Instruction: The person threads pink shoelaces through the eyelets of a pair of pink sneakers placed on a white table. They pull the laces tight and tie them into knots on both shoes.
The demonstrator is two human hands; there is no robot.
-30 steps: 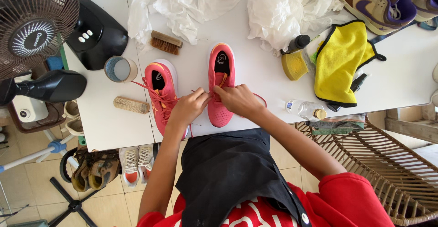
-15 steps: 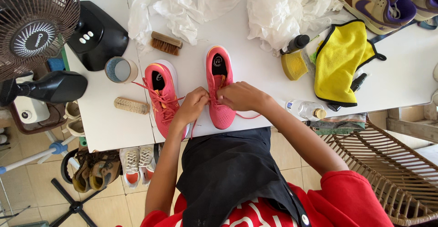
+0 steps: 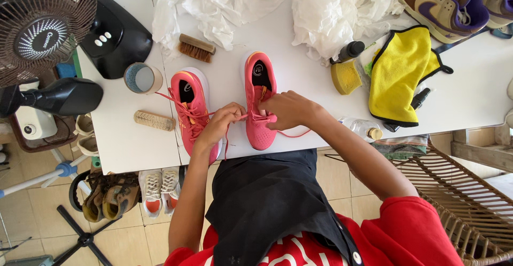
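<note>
Laces pinched between left hand and right hand at centre frame, over the right pink shoe, could slip loose if tension slackens, I'd judge.

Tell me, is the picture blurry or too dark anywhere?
Head view: bright, even daylight; the white table and pink lace-up shoes look sharp, shadows are soft, and the round wire fan bulges near the edge, bent by the wide lens.
</note>
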